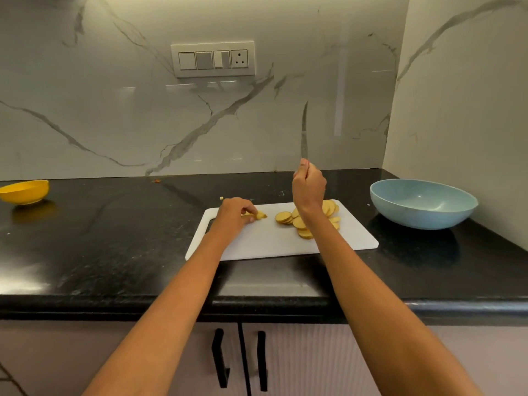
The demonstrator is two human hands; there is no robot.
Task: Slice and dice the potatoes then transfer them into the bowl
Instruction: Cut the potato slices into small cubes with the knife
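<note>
From the head camera, the slicing looks largely done. A heap of round potato slices [303,222] lies on the right half of the white cutting board [268,241], which sits on the black table [114,238]; no whole potato is visible.

The dicing seems only begun. The left hand [233,214] pinches a small bunch of cut potato pieces [258,215] against the board, just left of the heap. The right hand [308,187] is curled round the handle of a knife [303,132], held above the board with the blade pointing up and away, not in contact with any potato.

The transfer has not started, as far as can be seen. The blue bowl [423,204] stands on the table right of the board, apart from it, and shows nothing inside. One tiny scrap [221,198] lies on the table just beyond the board's far edge.

Left to do, by my reading: dice nearly all the slices, then move everything into the bowl.

A yellow bowl [25,191] sits far left, well apart.
</note>
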